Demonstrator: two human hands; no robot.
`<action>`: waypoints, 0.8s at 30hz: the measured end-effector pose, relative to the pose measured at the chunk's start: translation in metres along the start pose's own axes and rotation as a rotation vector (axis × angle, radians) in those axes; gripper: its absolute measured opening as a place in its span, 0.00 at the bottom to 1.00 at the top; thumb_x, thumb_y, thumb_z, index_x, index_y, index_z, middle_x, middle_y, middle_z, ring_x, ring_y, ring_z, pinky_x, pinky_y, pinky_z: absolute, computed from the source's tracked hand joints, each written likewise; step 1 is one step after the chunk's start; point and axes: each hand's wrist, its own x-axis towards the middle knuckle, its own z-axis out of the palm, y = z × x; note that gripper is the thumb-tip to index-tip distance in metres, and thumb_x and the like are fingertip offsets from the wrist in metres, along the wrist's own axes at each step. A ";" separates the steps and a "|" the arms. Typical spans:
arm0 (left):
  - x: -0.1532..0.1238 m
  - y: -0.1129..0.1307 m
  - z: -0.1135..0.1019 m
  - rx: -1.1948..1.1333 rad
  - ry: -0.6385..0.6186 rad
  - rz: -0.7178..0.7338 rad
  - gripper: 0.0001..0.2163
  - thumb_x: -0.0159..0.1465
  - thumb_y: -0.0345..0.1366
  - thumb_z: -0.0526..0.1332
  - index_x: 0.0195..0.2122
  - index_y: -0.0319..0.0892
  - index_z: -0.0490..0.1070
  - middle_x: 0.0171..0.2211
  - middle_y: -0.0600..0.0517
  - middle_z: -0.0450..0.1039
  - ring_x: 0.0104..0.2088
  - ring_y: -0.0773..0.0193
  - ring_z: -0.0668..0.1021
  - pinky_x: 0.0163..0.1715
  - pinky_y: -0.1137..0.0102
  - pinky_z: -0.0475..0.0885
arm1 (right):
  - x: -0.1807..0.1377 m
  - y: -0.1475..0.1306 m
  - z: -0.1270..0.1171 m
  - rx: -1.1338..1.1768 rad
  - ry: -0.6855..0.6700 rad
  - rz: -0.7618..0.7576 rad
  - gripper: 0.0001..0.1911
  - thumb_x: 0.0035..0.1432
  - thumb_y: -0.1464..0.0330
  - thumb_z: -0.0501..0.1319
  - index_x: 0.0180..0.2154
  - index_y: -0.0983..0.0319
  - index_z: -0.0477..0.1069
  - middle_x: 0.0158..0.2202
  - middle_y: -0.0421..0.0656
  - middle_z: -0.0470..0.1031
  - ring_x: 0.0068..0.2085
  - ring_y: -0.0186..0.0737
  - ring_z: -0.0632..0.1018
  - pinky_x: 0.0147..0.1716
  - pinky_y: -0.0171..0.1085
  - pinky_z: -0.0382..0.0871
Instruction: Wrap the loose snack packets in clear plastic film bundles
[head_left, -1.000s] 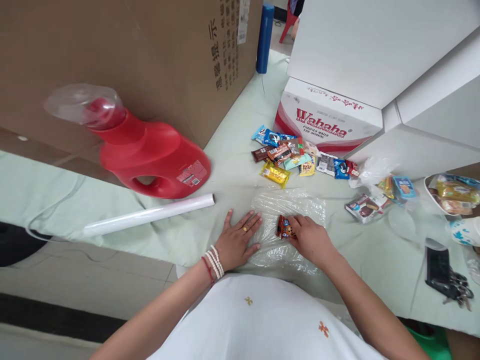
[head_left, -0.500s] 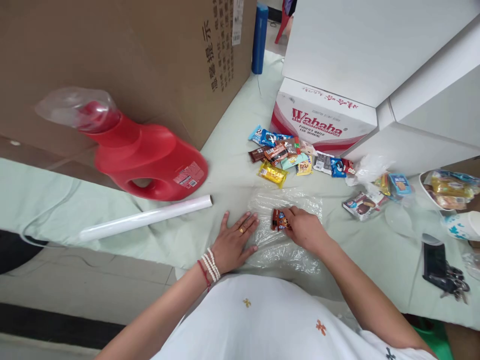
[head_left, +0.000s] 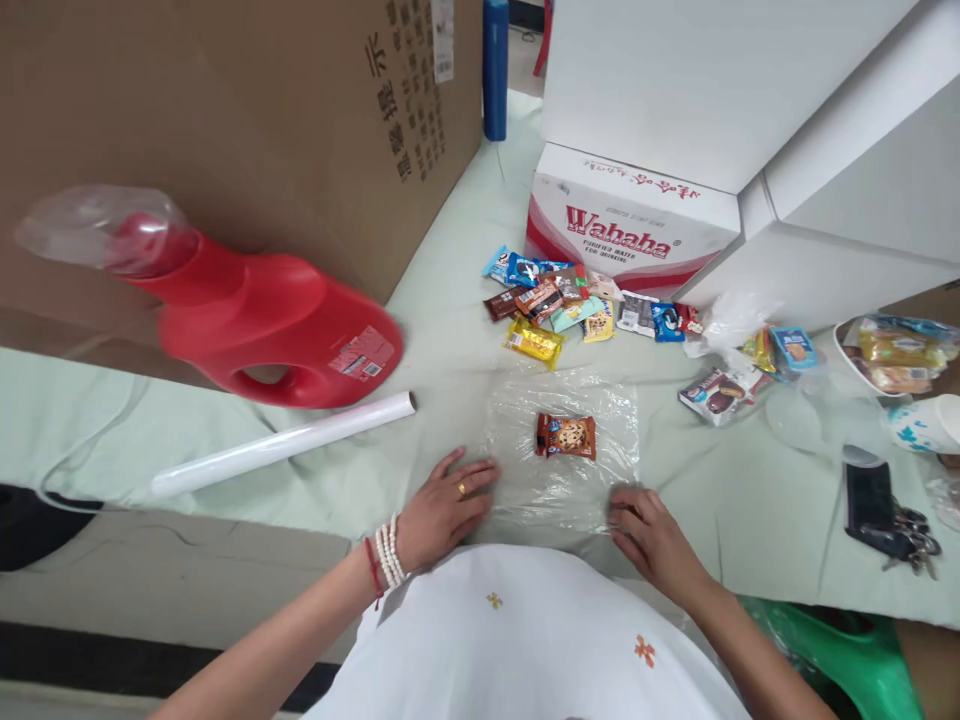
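A brown chocolate-chip cookie packet (head_left: 565, 437) lies alone in the middle of a clear plastic film sheet (head_left: 525, 410) spread on the pale green cloth. My left hand (head_left: 442, 505), with a ring and bead bracelets, rests flat and open on the sheet's near left corner. My right hand (head_left: 649, 530) is at the sheet's near right corner with its fingers curled onto the film edge. Neither hand touches the packet.
A red detergent jug (head_left: 277, 330) and a white film roll (head_left: 285, 445) lie to the left before a big cardboard box (head_left: 225, 100). Several snack packets (head_left: 577, 305) sit by a Wahaha carton (head_left: 630, 230). A snack bowl (head_left: 900, 360), cup (head_left: 922, 425) and keys (head_left: 877, 510) are at the right.
My right hand let go of the cookie packet, leaving it on the film, and drew back to the near right corner. My left hand slid slightly nearer to me.
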 end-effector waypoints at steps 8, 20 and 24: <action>0.042 -0.012 -0.045 -0.167 0.011 -0.070 0.13 0.74 0.40 0.51 0.40 0.46 0.75 0.41 0.49 0.81 0.46 0.61 0.81 0.59 0.59 0.69 | 0.034 0.011 -0.050 0.241 -0.090 0.065 0.15 0.74 0.60 0.50 0.38 0.58 0.71 0.34 0.45 0.76 0.38 0.42 0.76 0.40 0.40 0.72; 0.101 -0.048 -0.041 -0.104 0.245 -0.334 0.12 0.67 0.42 0.57 0.39 0.43 0.78 0.36 0.47 0.78 0.42 0.55 0.76 0.47 0.59 0.73 | 0.120 0.061 -0.060 0.330 -0.137 0.308 0.18 0.64 0.53 0.55 0.33 0.61 0.71 0.23 0.35 0.65 0.26 0.34 0.64 0.28 0.32 0.56; 0.098 -0.030 -0.045 0.129 0.596 -0.532 0.14 0.67 0.40 0.57 0.47 0.40 0.77 0.45 0.41 0.74 0.49 0.48 0.74 0.53 0.50 0.70 | 0.121 0.064 -0.051 0.275 -0.135 0.331 0.17 0.64 0.56 0.53 0.34 0.61 0.72 0.25 0.36 0.69 0.27 0.35 0.67 0.30 0.33 0.58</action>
